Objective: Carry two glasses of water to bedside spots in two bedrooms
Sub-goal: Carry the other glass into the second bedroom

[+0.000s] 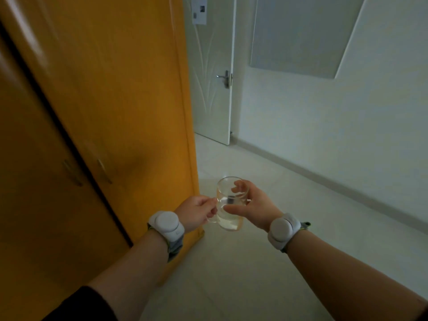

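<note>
A clear glass mug of water is held out in front of me above the floor, roughly upright. My left hand pinches its handle on the left side. My right hand wraps the mug's body from the right, thumb near the bottom and fingers curled over the rim. Both wrists wear white bands. Only this one glass is in view.
A tall orange wardrobe fills the left side, its corner close to my left hand. A white door with a metal handle stands open ahead. A white wall runs along the right, with pale tiled floor between.
</note>
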A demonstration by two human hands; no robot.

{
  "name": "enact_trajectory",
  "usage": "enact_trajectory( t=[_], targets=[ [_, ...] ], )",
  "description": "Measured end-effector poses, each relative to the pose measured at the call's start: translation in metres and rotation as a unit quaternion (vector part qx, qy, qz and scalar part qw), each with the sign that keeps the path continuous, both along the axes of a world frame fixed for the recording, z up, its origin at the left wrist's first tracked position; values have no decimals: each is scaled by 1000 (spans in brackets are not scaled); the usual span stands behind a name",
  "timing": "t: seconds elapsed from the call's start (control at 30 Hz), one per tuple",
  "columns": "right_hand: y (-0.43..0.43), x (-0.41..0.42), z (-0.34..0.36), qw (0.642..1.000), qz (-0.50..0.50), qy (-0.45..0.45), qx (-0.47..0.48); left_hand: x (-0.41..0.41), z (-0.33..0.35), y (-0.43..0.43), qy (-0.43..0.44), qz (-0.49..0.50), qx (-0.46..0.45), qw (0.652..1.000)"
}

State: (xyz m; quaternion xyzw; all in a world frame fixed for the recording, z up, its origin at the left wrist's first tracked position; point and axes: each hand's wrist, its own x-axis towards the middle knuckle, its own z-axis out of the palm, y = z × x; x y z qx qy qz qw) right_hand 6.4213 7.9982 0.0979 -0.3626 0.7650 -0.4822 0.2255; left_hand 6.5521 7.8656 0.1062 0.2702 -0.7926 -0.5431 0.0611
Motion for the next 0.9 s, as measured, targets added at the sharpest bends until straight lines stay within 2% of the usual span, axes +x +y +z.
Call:
enact_trajectory(
  t=[0.43, 0.9],
  targets=[
    [-8, -157, 8, 999, 14, 27, 30, -155, 6, -5, 1, 5, 12, 1000],
    [-114, -300, 17, 997, -22, 45, 55, -318, 1, -128, 15, -30, 35, 999]
  ],
)
